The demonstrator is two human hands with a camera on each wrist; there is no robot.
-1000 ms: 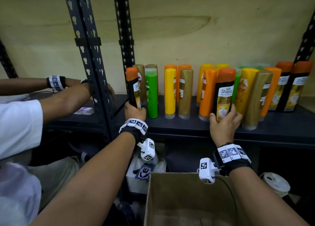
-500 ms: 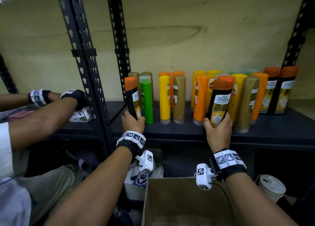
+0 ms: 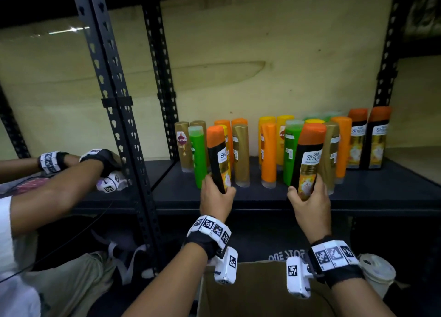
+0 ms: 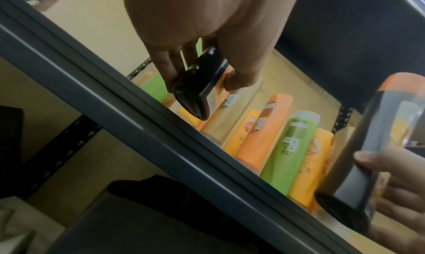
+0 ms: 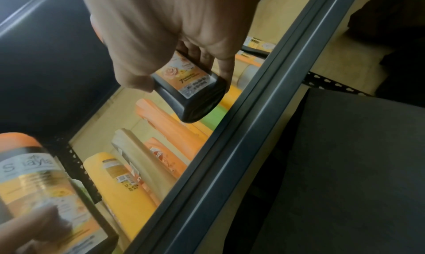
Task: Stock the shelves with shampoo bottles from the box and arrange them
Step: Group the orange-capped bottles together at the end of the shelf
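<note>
Each of my hands grips a black shampoo bottle with an orange cap near its base, lifted just above the front of the dark shelf. My left hand holds the left bottle, seen from below in the left wrist view as the left bottle. My right hand holds the right bottle, whose base also appears as the right bottle. Behind them stand several upright bottles: gold, green, yellow and orange. At the far right stand two more black bottles.
An open cardboard box sits below my wrists. Black perforated uprights frame the shelf on the left. Another person's gloved hands work on the neighbouring shelf at left. A white tub stands low on the right.
Both hands lifted their black bottles off the shelf and drew them toward me; the left one also moved right, away from the upright. The other person's hands shifted on the left shelf.
</note>
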